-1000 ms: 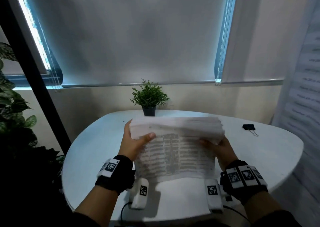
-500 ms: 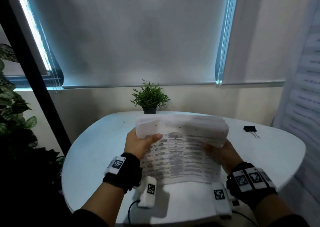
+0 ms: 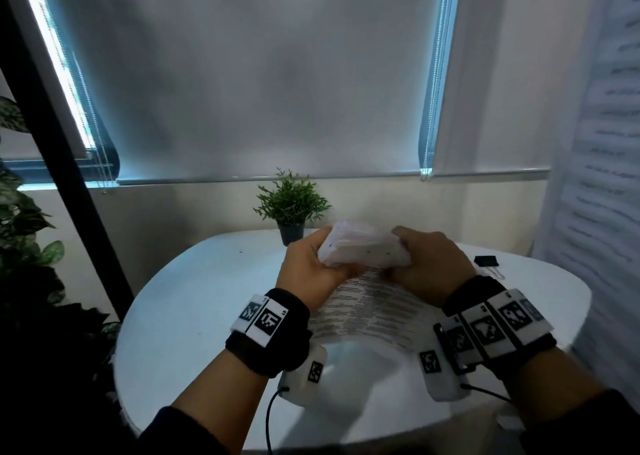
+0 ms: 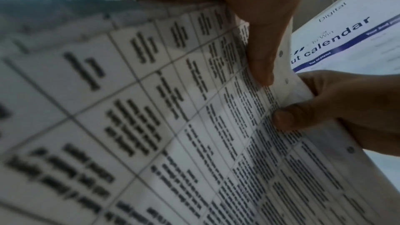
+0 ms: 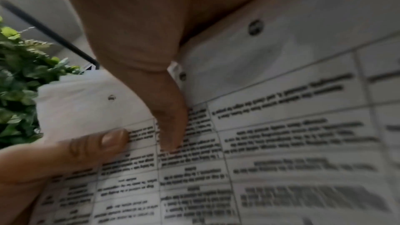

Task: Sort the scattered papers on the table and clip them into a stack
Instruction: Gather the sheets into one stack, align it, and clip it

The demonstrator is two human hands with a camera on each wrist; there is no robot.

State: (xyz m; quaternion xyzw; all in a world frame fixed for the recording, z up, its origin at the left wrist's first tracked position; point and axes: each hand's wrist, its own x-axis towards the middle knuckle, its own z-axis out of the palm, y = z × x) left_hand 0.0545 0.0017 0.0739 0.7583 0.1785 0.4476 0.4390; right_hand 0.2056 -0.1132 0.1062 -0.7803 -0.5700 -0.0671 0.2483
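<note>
Print (image 3: 374, 309) blurred — stack's far edge hidden

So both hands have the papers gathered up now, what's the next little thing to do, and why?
Probably free the right hand and reach for the binder clip lying on the table to its right, while the left hand grips the paper stack: the sheets look gathered but not yet clipped.

Premises: small office or meeting corner. Evidence: a rounded white table (image 3: 194, 316) set against a window fitted with a lowered grey roller blind (image 3: 259, 73); a black binder clip (image 3: 486, 261) on the tabletop; a small potted plant (image 3: 291, 208) at the far edge; printed tabular papers (image 3: 374, 309); a wall-mounted calendar poster (image 4: 346, 32).
</note>
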